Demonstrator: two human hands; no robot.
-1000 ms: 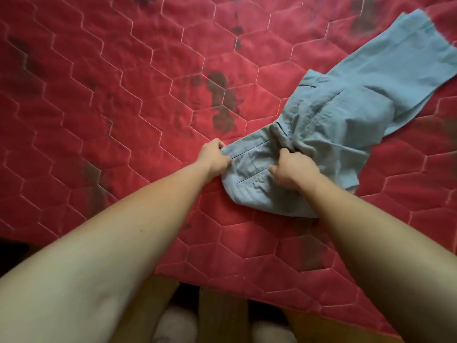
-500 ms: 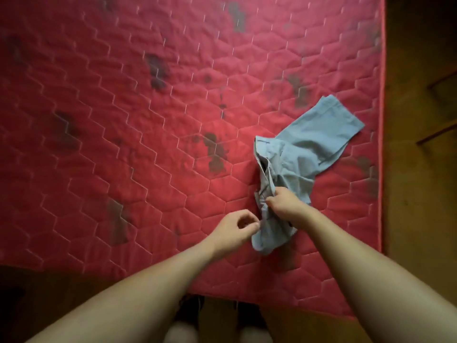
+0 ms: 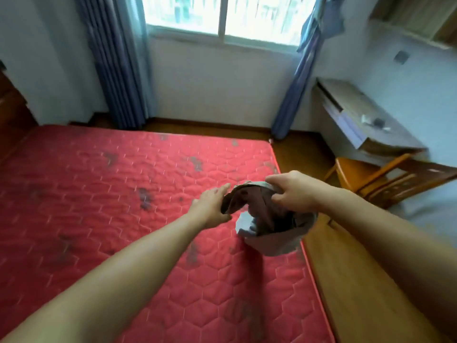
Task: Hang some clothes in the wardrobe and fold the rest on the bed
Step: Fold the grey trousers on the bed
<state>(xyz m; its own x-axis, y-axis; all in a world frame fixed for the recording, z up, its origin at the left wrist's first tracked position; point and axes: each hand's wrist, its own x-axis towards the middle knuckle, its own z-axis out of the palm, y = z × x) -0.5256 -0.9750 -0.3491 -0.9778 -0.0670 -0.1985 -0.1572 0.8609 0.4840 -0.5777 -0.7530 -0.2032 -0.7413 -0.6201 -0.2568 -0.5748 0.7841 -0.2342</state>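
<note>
At centre right, the right hand [image 3: 294,191] clutches a bunched grey-blue cloth garment [image 3: 269,226] over the right edge of the red quilted mattress [image 3: 99,194], which stretches broadly leftward. The left hand [image 3: 210,206] touches the cloth's left side; blur hides whether it grips.

Open mattress [image 3: 99,194] L; chair [image 3: 351,174] R.

Head cam looks fwd/down across bed [image 3: 103,199] twd window [image 3: 222,13].
</note>
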